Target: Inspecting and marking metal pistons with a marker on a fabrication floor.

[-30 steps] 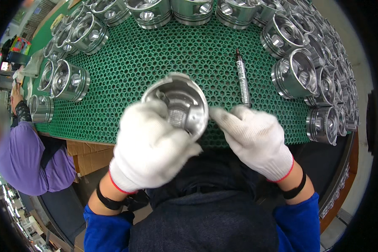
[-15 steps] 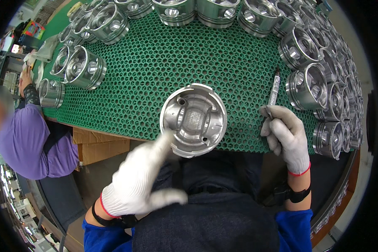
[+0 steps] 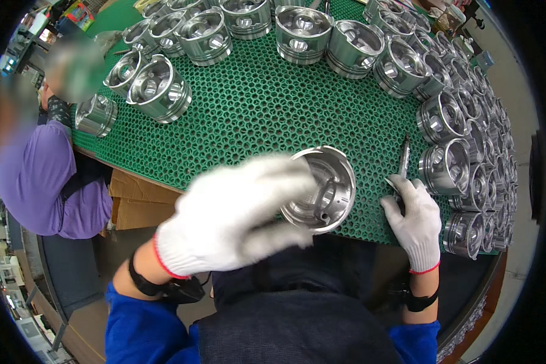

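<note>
While the left hand (image 3: 239,212) is spread wide beside the piston (image 3: 332,193), the right hand (image 3: 414,219) adjoins the marker (image 3: 404,156), grip indeterminable.

No text, number or sign can be clearly read. On the marker pen (image 3: 405,156) at the right, print is suggested along the barrel, but it is too small to be deciphered.

Green perforated mat (image 3: 255,115), silver metal pistons (image 3: 340,176) on it, slim marker (image 3: 404,156)
</note>
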### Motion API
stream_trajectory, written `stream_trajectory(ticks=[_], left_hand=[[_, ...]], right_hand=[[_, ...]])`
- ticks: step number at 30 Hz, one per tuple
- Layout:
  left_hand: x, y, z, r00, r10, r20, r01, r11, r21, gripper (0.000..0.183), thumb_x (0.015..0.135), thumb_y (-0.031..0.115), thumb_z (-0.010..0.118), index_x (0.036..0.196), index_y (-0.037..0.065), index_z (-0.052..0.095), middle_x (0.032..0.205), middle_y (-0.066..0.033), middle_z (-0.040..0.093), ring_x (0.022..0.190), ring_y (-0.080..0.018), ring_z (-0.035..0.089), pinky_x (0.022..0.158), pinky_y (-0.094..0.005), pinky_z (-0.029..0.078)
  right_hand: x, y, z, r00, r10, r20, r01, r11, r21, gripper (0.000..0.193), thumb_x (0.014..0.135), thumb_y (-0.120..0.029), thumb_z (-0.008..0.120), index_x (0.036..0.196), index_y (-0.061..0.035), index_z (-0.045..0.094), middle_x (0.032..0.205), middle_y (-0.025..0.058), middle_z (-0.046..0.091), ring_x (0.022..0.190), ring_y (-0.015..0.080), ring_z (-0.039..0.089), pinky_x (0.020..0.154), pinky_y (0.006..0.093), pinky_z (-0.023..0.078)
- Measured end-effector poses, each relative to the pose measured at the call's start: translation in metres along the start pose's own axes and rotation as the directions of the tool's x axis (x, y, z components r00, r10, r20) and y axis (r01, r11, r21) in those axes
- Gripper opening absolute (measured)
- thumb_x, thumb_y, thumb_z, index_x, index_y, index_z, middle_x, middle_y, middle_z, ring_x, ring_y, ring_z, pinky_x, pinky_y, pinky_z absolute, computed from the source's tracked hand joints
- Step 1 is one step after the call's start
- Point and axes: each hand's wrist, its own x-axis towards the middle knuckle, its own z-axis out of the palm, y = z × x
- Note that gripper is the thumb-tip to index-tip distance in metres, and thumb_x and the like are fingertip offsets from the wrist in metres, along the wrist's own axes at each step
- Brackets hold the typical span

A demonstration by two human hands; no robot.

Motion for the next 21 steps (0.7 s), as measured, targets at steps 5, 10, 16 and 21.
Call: stream_trajectory(ticks=[5, 10, 16, 21], left_hand=[[0.073, 0.004, 0.003, 0.973, 0.091, 0.214, -0.204, 0.775, 0.599, 0.053, 0.069, 0.016, 0.074, 0.119, 0.009, 0.059, 0.118, -0.0105, 0.062, 0.091, -0.0264, 0.064, 0.079, -0.0375, 0.050], [0.106, -0.005, 0.035, 0.870, -0.162, 0.466, -0.268, 0.638, 0.722, 0.043, 0.074, 0.016, 0.068, 0.116, 0.010, 0.059, 0.111, -0.0070, 0.061, 0.091, -0.0234, 0.064, 0.081, -0.0359, 0.051], [0.056, 0.015, -0.013, 0.975, 0.094, 0.200, -0.184, 0.847, 0.499, 0.033, 0.077, 0.019, 0.067, 0.110, 0.013, 0.062, 0.107, -0.0062, 0.064, 0.078, -0.0230, 0.065, 0.068, -0.0343, 0.053], [-0.010, 0.005, 0.021, 0.916, -0.106, 0.387, -0.008, 0.959, 0.282, 0.021, 0.085, 0.023, 0.065, 0.101, 0.014, 0.055, 0.089, -0.0081, 0.060, 0.064, -0.0292, 0.064, 0.057, -0.0425, 0.053]], right_hand=[[-0.006, 0.011, 0.008, 0.998, 0.002, -0.068, 0.003, 0.998, 0.063, 0.033, 0.080, -0.014, 0.070, 0.112, -0.0158, 0.066, 0.085, 0.0117, 0.061, 0.071, 0.0311, 0.063, 0.065, 0.0398, 0.052], [-0.003, 0.011, 0.007, 0.990, -0.084, -0.115, 0.100, 0.985, 0.142, 0.037, 0.076, -0.010, 0.070, 0.112, -0.0166, 0.066, 0.081, 0.0115, 0.059, 0.070, 0.0310, 0.063, 0.064, 0.0402, 0.052], [-0.007, 0.017, 0.010, 0.982, -0.112, -0.150, 0.129, 0.985, 0.111, 0.038, 0.074, -0.007, 0.069, 0.112, -0.0136, 0.067, 0.081, 0.0124, 0.058, 0.067, 0.0326, 0.061, 0.060, 0.0417, 0.050], [-0.015, 0.025, 0.013, 0.977, -0.127, -0.173, 0.153, 0.978, 0.142, 0.040, 0.074, -0.003, 0.066, 0.114, -0.0093, 0.066, 0.087, 0.0159, 0.060, 0.073, 0.0348, 0.062, 0.064, 0.0419, 0.050]])
